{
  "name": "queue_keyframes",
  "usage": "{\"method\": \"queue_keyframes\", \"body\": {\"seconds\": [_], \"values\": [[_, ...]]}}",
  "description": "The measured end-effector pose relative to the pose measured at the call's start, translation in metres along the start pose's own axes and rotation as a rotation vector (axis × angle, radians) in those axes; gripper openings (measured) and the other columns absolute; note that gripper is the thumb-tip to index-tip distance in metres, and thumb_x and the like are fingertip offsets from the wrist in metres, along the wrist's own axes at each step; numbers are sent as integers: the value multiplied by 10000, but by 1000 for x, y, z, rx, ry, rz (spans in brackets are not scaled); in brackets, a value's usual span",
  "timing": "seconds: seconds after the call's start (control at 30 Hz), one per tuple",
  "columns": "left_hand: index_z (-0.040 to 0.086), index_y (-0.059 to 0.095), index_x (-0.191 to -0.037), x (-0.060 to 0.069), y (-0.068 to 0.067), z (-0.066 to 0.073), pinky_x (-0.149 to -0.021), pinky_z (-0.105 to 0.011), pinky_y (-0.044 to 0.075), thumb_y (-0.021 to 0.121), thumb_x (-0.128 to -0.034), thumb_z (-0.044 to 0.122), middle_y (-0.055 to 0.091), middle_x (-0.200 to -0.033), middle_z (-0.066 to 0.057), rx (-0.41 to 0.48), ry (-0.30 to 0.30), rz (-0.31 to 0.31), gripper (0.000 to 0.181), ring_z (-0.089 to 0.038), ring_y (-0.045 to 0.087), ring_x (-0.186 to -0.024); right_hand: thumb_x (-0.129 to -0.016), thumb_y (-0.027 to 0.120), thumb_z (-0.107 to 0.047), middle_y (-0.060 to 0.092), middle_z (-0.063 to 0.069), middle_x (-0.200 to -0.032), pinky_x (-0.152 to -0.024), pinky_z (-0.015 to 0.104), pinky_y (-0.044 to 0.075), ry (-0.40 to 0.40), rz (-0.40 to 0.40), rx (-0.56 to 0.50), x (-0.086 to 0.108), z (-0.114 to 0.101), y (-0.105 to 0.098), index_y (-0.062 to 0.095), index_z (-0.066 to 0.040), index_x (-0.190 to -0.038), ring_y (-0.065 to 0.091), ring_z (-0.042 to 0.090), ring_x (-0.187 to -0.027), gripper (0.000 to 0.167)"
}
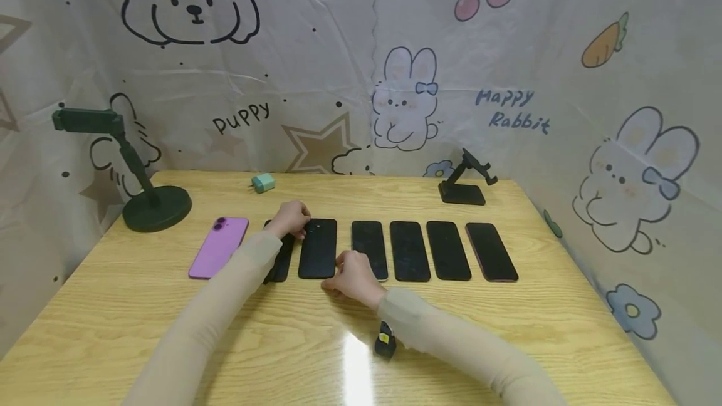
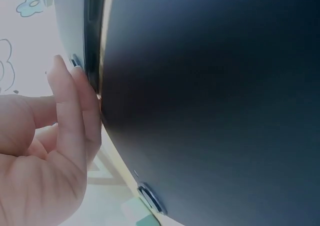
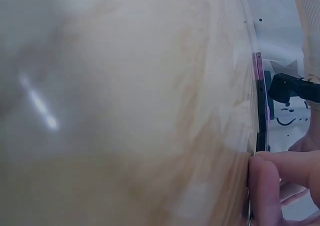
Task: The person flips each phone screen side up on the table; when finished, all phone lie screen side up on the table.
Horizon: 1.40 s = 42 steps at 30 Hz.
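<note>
A row of phones lies on the wooden table. My left hand (image 1: pixel 290 219) reaches over a dark phone (image 1: pixel 279 259), and its fingertips touch the top left of the black phone (image 1: pixel 318 255) beside it, near the camera. In the left wrist view, extended fingers (image 2: pixel 71 116) rest along a phone's edge. At the bottom right corner of that same black phone is my right hand (image 1: pixel 356 275), its wrist bent over a neighbouring black-screened phone (image 1: pixel 369 240). The right wrist view shows thumb and finger (image 3: pixel 264 178) close together at a phone's edge; the exact contact is hidden.
A purple phone (image 1: pixel 220 246) lies at the row's left end; several dark phones, including one (image 1: pixel 492 252) at the right end, continue the row. Behind stand a green phone stand (image 1: pixel 156 208), a mint charger plug (image 1: pixel 262 183) and a small black stand (image 1: pixel 462 193). A printed curtain (image 1: pixel 316 74) backs the table.
</note>
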<state>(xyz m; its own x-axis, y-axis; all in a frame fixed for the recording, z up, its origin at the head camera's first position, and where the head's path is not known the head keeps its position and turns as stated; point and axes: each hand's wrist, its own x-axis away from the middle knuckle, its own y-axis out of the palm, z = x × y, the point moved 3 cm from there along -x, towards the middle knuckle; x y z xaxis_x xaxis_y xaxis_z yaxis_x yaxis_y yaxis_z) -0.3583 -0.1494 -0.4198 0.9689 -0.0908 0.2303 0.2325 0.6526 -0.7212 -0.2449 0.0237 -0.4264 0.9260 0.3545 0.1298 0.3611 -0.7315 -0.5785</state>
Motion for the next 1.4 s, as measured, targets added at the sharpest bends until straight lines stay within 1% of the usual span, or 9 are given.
{"method": "queue_keyframes", "body": {"seconds": [0.17,0.37,0.5,0.63,0.83,1.0,1.17,1.27,1.4], "values": [[-82,603,-1182,3,-4,-2,-481,-215,517,443,-989,19,562,-620,-71,37,7,-18,270,-79,538,-440,-793,775,-69,668,60,-601,-505,252,548,4,2,-8,-2,-1,1,504,142,-1227,638,150,-478,553],[-72,594,-1199,4,-5,-3,-508,-230,524,430,-997,22,555,-631,-64,67,-9,-61,276,-90,552,-470,-823,737,-34,663,94,-597,-488,259,546,-4,-5,-39,-4,-3,2,496,159,-1227,650,173,-507,509],[-31,615,-1181,-16,2,-15,-592,-309,556,441,-1001,66,612,-709,-127,25,-7,-74,268,-163,617,-541,-828,729,-26,651,100,-591,-488,257,546,6,-9,-48,-4,-3,3,476,162,-1274,651,171,-519,546],[25,678,-1066,-39,8,-29,-702,-336,529,457,-1007,155,670,-854,-123,-126,123,-21,263,-203,626,-709,-824,730,-21,656,97,-600,-494,260,549,20,-14,-61,-4,-2,3,468,155,-1299,652,166,-525,571],[-54,679,-1039,-13,-2,-5,-684,-326,462,408,-986,64,644,-828,-146,-228,146,10,300,-238,558,-709,-823,732,-30,672,86,-620,-498,257,549,31,-18,-60,-3,-1,2,465,149,-1319,654,157,-533,591],[10,617,-732,3,-7,3,-570,-239,351,428,-975,75,442,-582,-12,-258,157,31,315,-146,411,-550,-825,728,-23,667,90,-616,-498,259,549,18,-25,-58,0,-1,2,470,145,-1320,653,161,-539,583],[24,624,-665,6,-10,4,-575,-228,414,473,-972,86,545,-528,-31,-157,139,36,347,-98,502,-511,-825,726,-21,666,87,-619,-495,253,548,14,-18,-50,1,1,1,471,144,-1320,653,159,-538,581],[-68,700,-913,5,-11,2,-649,-255,524,496,-976,80,689,-759,-134,-27,109,18,260,-113,628,-613,-823,730,-29,667,81,-626,-496,248,547,18,-10,-45,1,2,1,468,142,-1324,653,156,-538,591],[-121,631,-1103,4,-10,-3,-637,-249,566,501,-974,39,646,-884,-155,145,55,-28,243,-93,620,-622,-823,731,-29,667,78,-644,-501,250,549,19,-9,-47,1,3,0,467,137,-1329,656,156,-547,595]]}}
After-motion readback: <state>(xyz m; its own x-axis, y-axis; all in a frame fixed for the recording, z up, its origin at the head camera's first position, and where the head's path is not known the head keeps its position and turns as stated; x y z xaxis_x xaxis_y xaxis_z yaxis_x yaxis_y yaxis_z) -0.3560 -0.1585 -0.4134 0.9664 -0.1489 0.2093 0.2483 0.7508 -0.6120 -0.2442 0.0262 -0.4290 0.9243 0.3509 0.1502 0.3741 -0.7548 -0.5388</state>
